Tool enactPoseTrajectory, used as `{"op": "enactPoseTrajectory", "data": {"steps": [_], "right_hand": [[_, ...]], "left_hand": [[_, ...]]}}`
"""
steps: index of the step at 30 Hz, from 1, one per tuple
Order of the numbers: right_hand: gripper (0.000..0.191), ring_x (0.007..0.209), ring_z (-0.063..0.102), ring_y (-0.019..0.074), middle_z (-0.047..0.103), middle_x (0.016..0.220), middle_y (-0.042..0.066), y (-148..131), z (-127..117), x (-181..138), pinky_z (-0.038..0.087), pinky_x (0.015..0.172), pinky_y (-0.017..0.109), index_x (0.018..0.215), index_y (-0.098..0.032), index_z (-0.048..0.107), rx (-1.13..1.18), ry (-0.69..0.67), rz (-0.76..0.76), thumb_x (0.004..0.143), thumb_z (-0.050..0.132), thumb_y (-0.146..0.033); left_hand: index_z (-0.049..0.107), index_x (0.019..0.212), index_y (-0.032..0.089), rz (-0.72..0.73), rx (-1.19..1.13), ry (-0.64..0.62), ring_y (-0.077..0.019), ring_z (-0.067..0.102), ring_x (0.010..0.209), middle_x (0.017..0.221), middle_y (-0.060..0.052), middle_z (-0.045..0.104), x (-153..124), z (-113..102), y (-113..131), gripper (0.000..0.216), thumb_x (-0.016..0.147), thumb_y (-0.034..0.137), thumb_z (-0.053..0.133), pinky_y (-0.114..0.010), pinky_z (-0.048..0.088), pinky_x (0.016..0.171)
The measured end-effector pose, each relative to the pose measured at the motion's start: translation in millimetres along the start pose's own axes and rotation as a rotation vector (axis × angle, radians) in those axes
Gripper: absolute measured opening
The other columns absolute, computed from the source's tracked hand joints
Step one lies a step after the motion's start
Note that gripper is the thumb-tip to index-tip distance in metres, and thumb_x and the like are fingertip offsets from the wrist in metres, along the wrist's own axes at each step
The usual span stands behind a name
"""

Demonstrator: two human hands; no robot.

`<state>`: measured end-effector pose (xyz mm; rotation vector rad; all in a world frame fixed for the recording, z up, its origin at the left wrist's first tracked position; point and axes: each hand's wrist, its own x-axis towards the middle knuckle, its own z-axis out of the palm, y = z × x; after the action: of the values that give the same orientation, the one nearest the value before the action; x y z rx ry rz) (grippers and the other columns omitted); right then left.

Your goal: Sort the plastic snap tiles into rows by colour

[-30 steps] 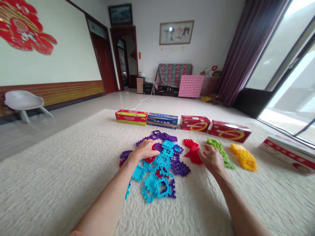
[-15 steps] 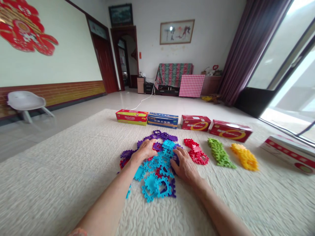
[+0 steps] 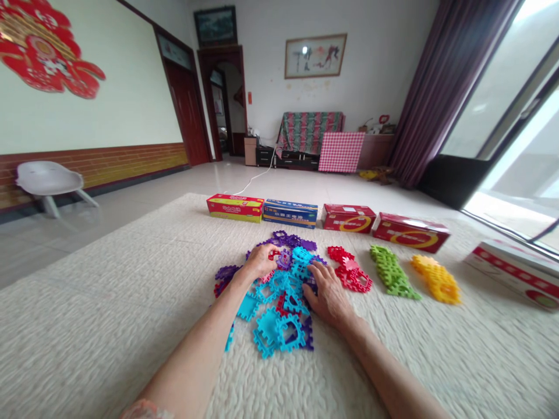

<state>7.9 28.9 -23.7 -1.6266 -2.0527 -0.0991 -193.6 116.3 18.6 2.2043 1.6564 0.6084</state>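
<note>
Our left hand (image 3: 258,263) pinches a red tile (image 3: 274,255) from the mixed tile heap (image 3: 279,314); our right hand (image 3: 328,294) lies open, flat on it, gripping nothing.

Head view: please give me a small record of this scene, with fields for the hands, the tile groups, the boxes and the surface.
left hand: on the mixed pile, fingers around a red tile
right hand: flat on the right edge of the mixed pile
mixed pile: blue, purple and some red tiles, overlapping
sorted groups: red tiles, green tiles, yellow tiles, side by side to the right
boxes: four in a row behind the tiles; one more at far right
surface: cream quilted mat
</note>
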Motion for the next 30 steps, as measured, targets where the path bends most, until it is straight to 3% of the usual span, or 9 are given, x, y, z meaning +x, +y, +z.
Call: {"op": "enactPoseTrajectory", "data": {"steps": [7, 10, 13, 16, 19, 23, 26, 30], "right_hand": [[0.042, 0.124, 0.042, 0.0297, 0.048, 0.136, 0.014, -7, 11, 11, 0.036, 0.103, 0.048, 0.124, -0.015, 0.053, 0.012, -0.018, -0.014, 0.086, 0.048, -0.032], [0.04, 0.122, 0.045, 0.0277, 0.051, 0.132, 0.016, -17, 18, 26, 0.033, 0.106, 0.046, 0.12, -0.013, 0.055, 0.071, -0.017, -0.071, 0.084, 0.049, -0.028], [0.035, 0.117, 0.051, 0.0255, 0.057, 0.125, 0.016, -28, 25, 39, 0.038, 0.103, 0.042, 0.115, -0.013, 0.057, 0.199, 0.013, -0.082, 0.083, 0.047, -0.024], [0.031, 0.109, 0.057, 0.0223, 0.062, 0.116, 0.012, -36, 27, 45, 0.043, 0.097, 0.038, 0.112, -0.016, 0.057, 0.375, 0.125, -0.035, 0.086, 0.043, -0.025], [0.036, 0.103, 0.06, 0.0223, 0.063, 0.114, 0.013, -37, 24, 48, 0.047, 0.089, 0.038, 0.116, -0.016, 0.055, 0.545, 0.254, 0.061, 0.086, 0.046, -0.034], [0.044, 0.078, 0.064, 0.0196, 0.069, 0.092, 0.008, -33, 20, 52, 0.051, 0.068, 0.032, 0.114, -0.017, 0.056, 0.808, 0.252, 0.225, 0.078, 0.055, -0.043], [0.044, 0.065, 0.062, 0.0173, 0.068, 0.074, 0.004, -28, 15, 52, 0.049, 0.059, 0.029, 0.104, -0.017, 0.061, 0.978, 0.245, 0.364, 0.071, 0.062, -0.045], [0.042, 0.057, 0.057, 0.0132, 0.065, 0.07, 0.001, -27, 5, 47, 0.048, 0.055, 0.027, 0.093, -0.016, 0.062, 1.226, 0.211, 0.522, 0.063, 0.068, -0.045]], "left_hand": [[0.065, 0.108, 0.021, -0.084, -0.089, 0.308, -0.0169, 0.064, 0.087, 0.095, -0.003, 0.071, 7, -15, -14, 0.037, 0.071, 0.018, 0.063, -0.026, 0.048, 0.081], [0.065, 0.106, 0.02, -0.134, -0.126, 0.36, -0.0167, 0.064, 0.085, 0.092, -0.003, 0.07, 8, -23, -19, 0.035, 0.071, 0.02, 0.064, -0.026, 0.048, 0.081], [0.065, 0.104, 0.019, -0.158, -0.207, 0.34, -0.0159, 0.063, 0.079, 0.086, -0.002, 0.07, 9, -25, -23, 0.035, 0.069, 0.022, 0.066, -0.026, 0.048, 0.078], [0.066, 0.102, 0.019, -0.122, -0.324, 0.284, -0.0148, 0.063, 0.076, 0.085, -0.001, 0.069, 10, -20, -22, 0.036, 0.066, 0.023, 0.068, -0.024, 0.048, 0.073], [0.066, 0.102, 0.019, -0.01, -0.428, 0.161, -0.0134, 0.061, 0.072, 0.082, 0.0, 0.068, 8, -10, -10, 0.038, 0.065, 0.023, 0.068, -0.022, 0.048, 0.067], [0.066, 0.104, 0.018, 0.094, -0.509, 0.014, -0.0109, 0.058, 0.063, 0.074, 0.001, 0.066, 3, 5, 9, 0.04, 0.065, 0.02, 0.067, -0.021, 0.046, 0.06], [0.065, 0.111, 0.017, 0.063, -0.57, 0.003, -0.0097, 0.056, 0.061, 0.077, 0.0, 0.066, 2, 13, 11, 0.047, 0.063, 0.018, 0.068, -0.021, 0.046, 0.06], [0.067, 0.106, 0.015, -0.027, -0.681, 0.095, -0.0099, 0.058, 0.066, 0.079, 0.0, 0.067, 7, 19, 3, 0.04, 0.065, 0.017, 0.066, -0.021, 0.047, 0.065]]}}
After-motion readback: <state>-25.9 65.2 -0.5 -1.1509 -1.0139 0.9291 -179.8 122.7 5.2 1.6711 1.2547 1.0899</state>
